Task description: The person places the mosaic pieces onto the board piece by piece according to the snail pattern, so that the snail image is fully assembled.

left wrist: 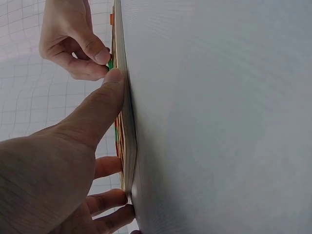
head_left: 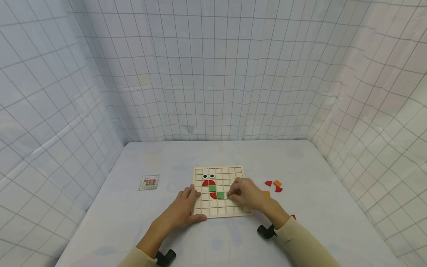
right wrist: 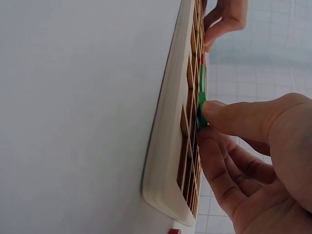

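Observation:
A square wooden grid board (head_left: 230,211) lies on the table in front of me. My left hand (head_left: 183,207) rests on its left side, fingers spread on the frame and the thumb along the near edge. Between thumb and fingertips, my right hand (head_left: 248,193) pinches a green square tile (right wrist: 201,117), low over the grid. Directly left of it sits a green tile (head_left: 220,195) in a cell. A red quarter-round tile (head_left: 213,195), another green tile (head_left: 212,188), two red tiles (head_left: 209,183) and two eye tiles (head_left: 205,176) fill cells up toward the top left.
A small picture card (head_left: 149,182) with a coloured figure on a grid lies left of the board. To the right are loose red pieces (head_left: 278,189) and orange pieces (head_left: 277,183). Another red piece (head_left: 293,217) shows beside the right wrist. Grid-patterned cloth walls (head_left: 213,74) surround the table.

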Motion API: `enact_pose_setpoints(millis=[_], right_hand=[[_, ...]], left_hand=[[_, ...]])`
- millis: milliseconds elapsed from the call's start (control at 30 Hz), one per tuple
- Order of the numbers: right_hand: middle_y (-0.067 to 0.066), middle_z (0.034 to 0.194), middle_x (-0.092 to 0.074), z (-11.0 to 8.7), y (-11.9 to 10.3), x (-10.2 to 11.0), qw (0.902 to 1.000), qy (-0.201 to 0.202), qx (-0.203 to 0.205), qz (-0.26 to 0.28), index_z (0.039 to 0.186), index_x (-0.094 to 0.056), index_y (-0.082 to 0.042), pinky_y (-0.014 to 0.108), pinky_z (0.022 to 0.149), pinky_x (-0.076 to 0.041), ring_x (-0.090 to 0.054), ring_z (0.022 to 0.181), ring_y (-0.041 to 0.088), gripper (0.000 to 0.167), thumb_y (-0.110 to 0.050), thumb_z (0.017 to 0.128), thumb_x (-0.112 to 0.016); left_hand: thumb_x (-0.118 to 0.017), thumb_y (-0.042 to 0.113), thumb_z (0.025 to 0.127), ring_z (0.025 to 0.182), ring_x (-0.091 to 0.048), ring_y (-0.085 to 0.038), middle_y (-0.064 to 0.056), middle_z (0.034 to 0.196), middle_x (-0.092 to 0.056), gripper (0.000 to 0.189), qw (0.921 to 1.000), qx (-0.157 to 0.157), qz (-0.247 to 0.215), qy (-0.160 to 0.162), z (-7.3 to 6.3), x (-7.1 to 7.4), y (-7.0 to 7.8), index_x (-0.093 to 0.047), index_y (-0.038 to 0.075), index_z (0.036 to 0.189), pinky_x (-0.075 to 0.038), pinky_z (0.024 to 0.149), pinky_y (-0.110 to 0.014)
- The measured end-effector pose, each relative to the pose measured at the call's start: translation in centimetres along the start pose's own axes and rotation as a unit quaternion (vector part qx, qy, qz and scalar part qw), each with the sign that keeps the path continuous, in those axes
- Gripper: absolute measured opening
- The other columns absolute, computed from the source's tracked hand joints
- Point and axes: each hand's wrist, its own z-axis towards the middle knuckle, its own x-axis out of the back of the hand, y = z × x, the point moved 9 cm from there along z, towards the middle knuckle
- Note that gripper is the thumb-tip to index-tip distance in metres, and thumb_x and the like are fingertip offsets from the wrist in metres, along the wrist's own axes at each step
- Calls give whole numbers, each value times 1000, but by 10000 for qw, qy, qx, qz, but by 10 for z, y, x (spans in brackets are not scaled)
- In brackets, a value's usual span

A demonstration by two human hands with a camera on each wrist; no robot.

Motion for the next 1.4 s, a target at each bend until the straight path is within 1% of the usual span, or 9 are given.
enact_pose_setpoints(millis=[267, 400, 567, 700, 833, 933, 1067, 1167, 1400], right_hand=[[4, 104, -79, 6, 0, -5, 9999, 103, 106, -50, 101, -91, -9, 20, 77, -57, -63, 88, 4, 9, 0, 102, -87], [7, 104, -81, 9, 0, -7, 9999, 84, 33, -111, 99, -91, -8, 20, 77, -57, -64, 88, 5, 12, 3, 100, -86], [3, 104, -80, 8, 2, -8, 9999, -20, -150, -74, 99, -90, -10, 19, 76, -55, -61, 86, 5, 11, 0, 102, -87], [-1, 104, -76, 4, 4, -7, 9997, -99, -225, -72, 97, -88, -13, 20, 77, -55, -60, 88, 7, 11, -5, 102, -89], [-4, 106, -74, -3, 4, -2, 9995, -89, -298, -62, 97, -88, -15, 21, 83, -58, -63, 93, 7, 10, -7, 102, -90], [-5, 106, -75, -9, 5, 5, 9996, -9, -276, -30, 101, -89, -15, 21, 84, -61, -66, 94, 7, 8, -7, 102, -89], [-6, 103, -75, -19, 10, 16, 9994, 52, -329, -37, 108, -89, -14, 22, 80, -59, -64, 89, 6, 11, -5, 102, -87], [-8, 101, -74, -28, 19, 23, 9988, 34, -486, -52, 110, -88, -15, 21, 76, -55, -61, 86, 5, 12, -7, 102, -86], [-7, 104, -75, -52, 41, 38, 9975, -40, -696, 64, 111, -86, -15, 22, 72, -57, -64, 86, 3, 10, -11, 102, -90]], left_hand=[[-96, 53, 96, 158, -50, -57, -36, 183, -38, 93, 10000, -68, 32, 21, 0, 0, 1, -58, 1, 163, -49, 129, -71], [-95, 52, 96, 158, -50, -58, -36, 182, -38, 93, 10000, -82, 14, 20, 0, -1, 1, -57, 1, 163, -49, 129, -72], [-96, 51, 96, 157, -50, -58, -37, 182, -38, 92, 10000, -83, -20, 1, -1, -1, 1, -58, 0, 162, -49, 129, -72], [-97, 51, 95, 158, -50, -57, -36, 182, -38, 92, 10000, -49, -25, -14, -1, -2, 1, -58, 1, 162, -49, 129, -71], [-97, 52, 95, 158, -50, -57, -35, 183, -38, 92, 10000, -8, -9, -10, -1, 0, 2, -58, 2, 163, -48, 130, -71], [-97, 52, 95, 158, -50, -57, -35, 183, -38, 92, 10000, -7, 4, 14, -1, 2, 3, -58, 2, 162, -49, 129, -71], [-97, 52, 95, 159, -50, -56, -34, 183, -38, 93, 10000, -3, 28, 27, -2, 3, 3, -58, 2, 163, -48, 130, -71], [-97, 52, 95, 159, -50, -57, -34, 183, -38, 94, 10000, -2, 25, 23, -2, 2, 3, -58, 2, 163, -48, 130, -71], [-96, 52, 95, 158, -50, -57, -35, 183, -38, 93, 10000, -53, 36, 14, -1, 2, 3, -58, 1, 163, -48, 130, -71]])
